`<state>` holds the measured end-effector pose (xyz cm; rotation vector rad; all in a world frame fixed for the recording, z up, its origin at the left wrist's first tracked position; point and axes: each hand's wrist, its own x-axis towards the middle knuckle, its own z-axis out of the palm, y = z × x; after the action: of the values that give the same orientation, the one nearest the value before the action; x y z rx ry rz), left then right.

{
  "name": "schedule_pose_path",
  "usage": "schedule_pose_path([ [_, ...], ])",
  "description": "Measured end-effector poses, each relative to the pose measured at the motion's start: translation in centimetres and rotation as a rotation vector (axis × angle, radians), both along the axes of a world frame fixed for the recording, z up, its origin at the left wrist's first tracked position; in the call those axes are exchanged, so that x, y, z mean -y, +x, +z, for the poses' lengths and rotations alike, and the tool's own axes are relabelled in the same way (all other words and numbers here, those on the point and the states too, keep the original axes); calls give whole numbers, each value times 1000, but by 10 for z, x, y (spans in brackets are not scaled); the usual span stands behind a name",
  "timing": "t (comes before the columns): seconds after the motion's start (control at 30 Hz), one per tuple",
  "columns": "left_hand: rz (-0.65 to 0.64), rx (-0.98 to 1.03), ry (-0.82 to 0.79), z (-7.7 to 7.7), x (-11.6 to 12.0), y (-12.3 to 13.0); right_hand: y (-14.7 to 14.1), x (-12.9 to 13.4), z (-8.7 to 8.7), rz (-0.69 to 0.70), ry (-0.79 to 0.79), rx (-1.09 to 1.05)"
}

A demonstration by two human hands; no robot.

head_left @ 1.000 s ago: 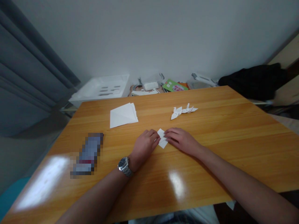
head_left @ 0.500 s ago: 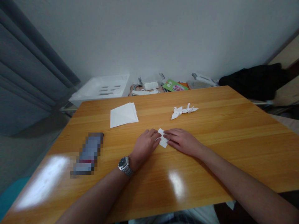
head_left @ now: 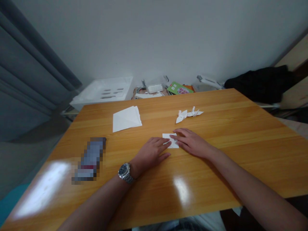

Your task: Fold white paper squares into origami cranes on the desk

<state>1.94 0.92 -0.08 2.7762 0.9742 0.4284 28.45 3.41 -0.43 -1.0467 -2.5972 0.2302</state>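
The small squarish paper (head_left: 173, 145), no long axis showing, lies flat on the table (head_left: 149, 189) between the left hand (head_left: 152, 150) and right hand (head_left: 193, 143), their loosely spread fingers touching it from opposite sides.

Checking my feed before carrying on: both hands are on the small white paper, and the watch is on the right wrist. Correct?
Not quite: the head view shows the watch on the left wrist. The left hand and right hand are both on the small white paper.
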Motion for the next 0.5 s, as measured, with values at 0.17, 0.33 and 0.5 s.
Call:
schedule_pose_path([
  [0.17,-18,-76,27,5,7,6,1,-1,0,27,-16,-5],
  [0.33,-1,-83,46,3,10,9,4,-2,4,40,-75,-37],
  [0.5,0,-89,45,4,10,10,5,-1,5,13,-107,-65],
])
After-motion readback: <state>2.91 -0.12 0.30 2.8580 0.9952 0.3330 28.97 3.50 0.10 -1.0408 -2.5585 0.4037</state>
